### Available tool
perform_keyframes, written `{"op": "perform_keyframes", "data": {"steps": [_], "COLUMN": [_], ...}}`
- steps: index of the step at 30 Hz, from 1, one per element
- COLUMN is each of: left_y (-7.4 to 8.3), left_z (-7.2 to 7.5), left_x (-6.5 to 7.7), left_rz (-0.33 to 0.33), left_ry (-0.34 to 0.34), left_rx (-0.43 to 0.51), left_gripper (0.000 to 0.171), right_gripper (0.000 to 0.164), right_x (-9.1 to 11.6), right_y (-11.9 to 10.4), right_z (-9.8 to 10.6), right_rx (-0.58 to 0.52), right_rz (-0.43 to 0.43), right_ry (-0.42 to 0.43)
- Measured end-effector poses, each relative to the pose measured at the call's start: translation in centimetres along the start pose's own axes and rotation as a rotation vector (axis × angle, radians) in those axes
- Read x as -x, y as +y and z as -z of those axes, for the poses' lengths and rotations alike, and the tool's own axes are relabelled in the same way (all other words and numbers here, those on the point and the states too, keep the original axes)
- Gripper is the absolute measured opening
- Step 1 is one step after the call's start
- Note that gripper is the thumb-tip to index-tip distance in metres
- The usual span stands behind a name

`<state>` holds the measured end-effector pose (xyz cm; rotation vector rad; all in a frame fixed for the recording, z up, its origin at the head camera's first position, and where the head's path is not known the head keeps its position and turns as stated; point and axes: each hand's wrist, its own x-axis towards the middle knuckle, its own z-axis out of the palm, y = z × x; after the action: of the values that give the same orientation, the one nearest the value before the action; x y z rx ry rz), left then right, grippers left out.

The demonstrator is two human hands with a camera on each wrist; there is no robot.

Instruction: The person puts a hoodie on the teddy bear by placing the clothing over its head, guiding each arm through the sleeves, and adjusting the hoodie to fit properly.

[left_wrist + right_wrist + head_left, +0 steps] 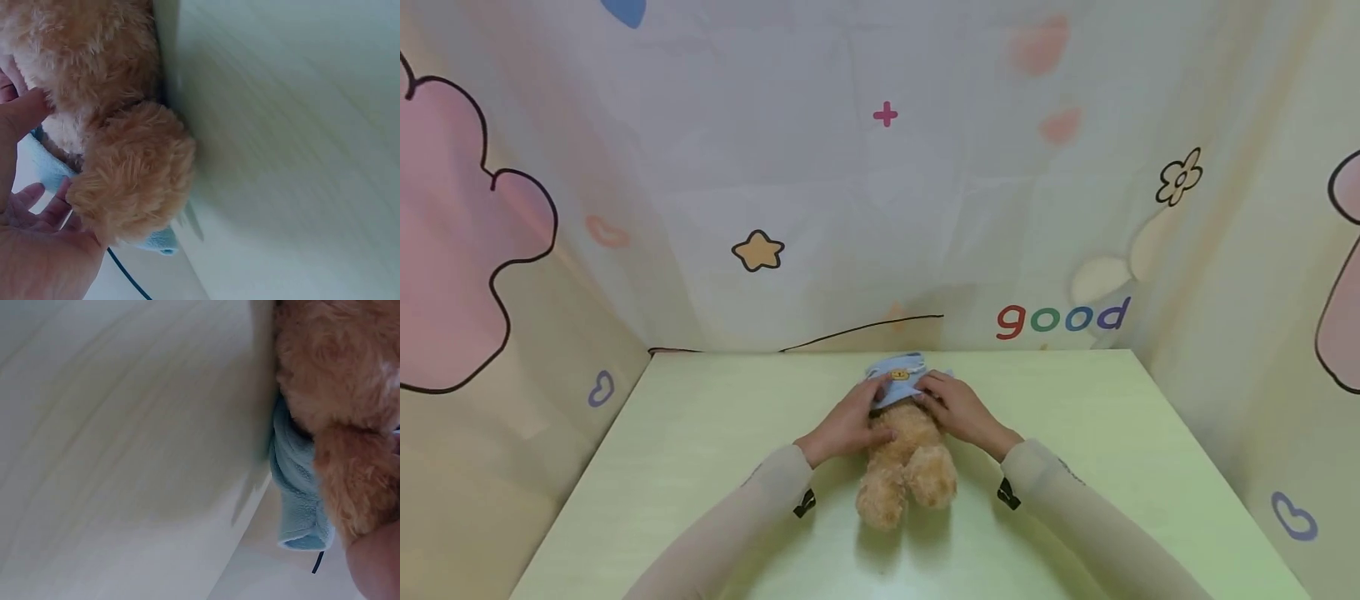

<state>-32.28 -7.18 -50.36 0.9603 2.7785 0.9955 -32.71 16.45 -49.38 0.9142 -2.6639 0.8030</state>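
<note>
A light brown plush toy (883,493) lies on the table, its legs towards me. A light blue garment (899,392) with a small yellow animal patch covers its upper end, so its head is hidden. My left hand (844,423) holds the toy's left side, thumb on its belly and fingertips at the cloth. In the left wrist view those fingers (59,203) are beside a stubby furry limb (140,175). On the other side, my right hand (967,410) pinches the garment's lower edge. The right wrist view shows a blue sleeve (299,465) beside the fur; most of that hand is out of frame.
The pale green table (715,433) extends on both sides of the toy. Behind it hangs a printed cloth backdrop (820,167), with more printed cloth at the left and right. Black clips (805,502) hang under both wrists.
</note>
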Motion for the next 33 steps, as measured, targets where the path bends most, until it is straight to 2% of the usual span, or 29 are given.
{"op": "perform_keyframes", "data": {"steps": [4,8,11,15,18,22,25,26,29,31,33], "left_y": [-0.2,-0.1,0.2,0.4,0.3,-0.1,-0.5,-0.6,-0.7,-0.8,-0.8], "left_z": [-0.2,-0.1,0.0,0.7,1.7,2.7,3.0,3.1,3.2,3.1,3.0], "left_x": [0.1,0.3,0.1,-0.5,-1.6,-3.3,-4.2,-4.4,-5.1,-5.4,-5.6], "left_rz": [0.005,-0.003,-0.011,0.02,0.038,0.054,0.084,0.088,0.096,0.092,0.091], "left_ry": [0.002,-0.003,-0.001,-0.015,-0.029,-0.072,-0.125,-0.135,-0.138,-0.121,-0.111], "left_rx": [-0.046,-0.057,-0.067,-0.108,-0.088,-0.037,0.005,0.015,0.047,0.04,0.03], "left_gripper": [0.093,0.084,0.077,0.076,0.068,0.053,0.048,0.048,0.057,0.067,0.076], "right_gripper": [0.011,0.011,0.01,0.006,0.008,0.018,0.02,0.027,0.06,0.07,0.071], "right_x": [0.1,0.4,0.6,0.3,-0.8,-2.5,-3.7,-4.1,-5.1,-5.6,-5.9], "right_y": [0.1,0.0,-0.2,-0.2,-0.2,-0.2,0.0,0.0,0.2,0.4,0.6], "right_z": [0.0,0.2,0.7,1.4,1.8,2.5,2.9,3.0,3.5,3.8,3.9], "right_rx": [0.005,0.069,0.104,0.115,0.123,0.13,0.081,0.068,0.081,0.102,0.145], "right_rz": [0.03,0.092,0.124,0.129,0.118,0.056,-0.055,-0.091,-0.169,-0.178,-0.162], "right_ry": [-0.02,-0.101,-0.132,-0.103,-0.101,-0.223,-0.313,-0.331,-0.376,-0.416,-0.455]}}
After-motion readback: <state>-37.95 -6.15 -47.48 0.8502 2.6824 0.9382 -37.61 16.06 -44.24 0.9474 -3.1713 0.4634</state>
